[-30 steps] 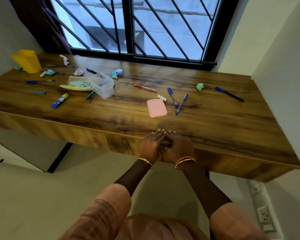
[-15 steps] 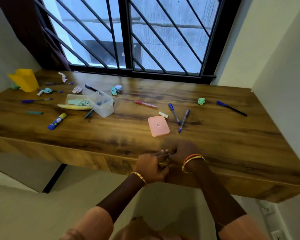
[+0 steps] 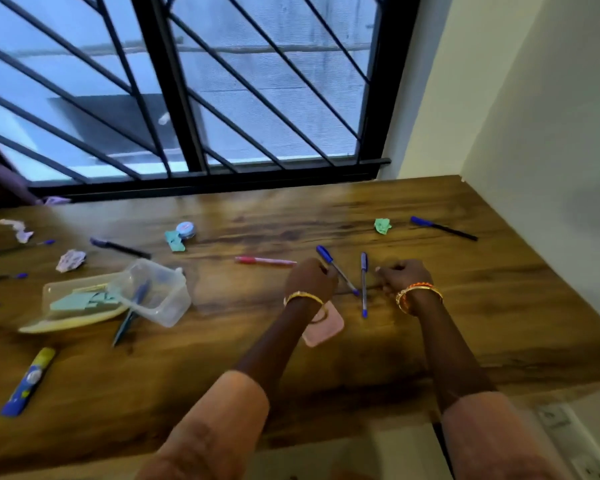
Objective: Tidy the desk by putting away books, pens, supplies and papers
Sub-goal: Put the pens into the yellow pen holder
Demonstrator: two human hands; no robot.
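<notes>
My left hand hovers with curled fingers at the left side of a slanted blue pen; what lies under its fingers is hidden. My right hand rests with fingers bent on the wooden desk, just right of a second blue pen, with nothing seen in it. A pink pen lies to the left of my left hand. A pink box is partly hidden under my left wrist. A clear tub leans on its lid, which carries teal paper scraps.
A glue stick lies at front left. Farther back lie a black pen, a tape roll, crumpled papers, a green paper ball and a dark pen. A wall bounds the right; a barred window runs behind.
Both hands left the desk's front edge and moved forward and apart to the two blue pens. The view has tilted up and come closer to the desk.
</notes>
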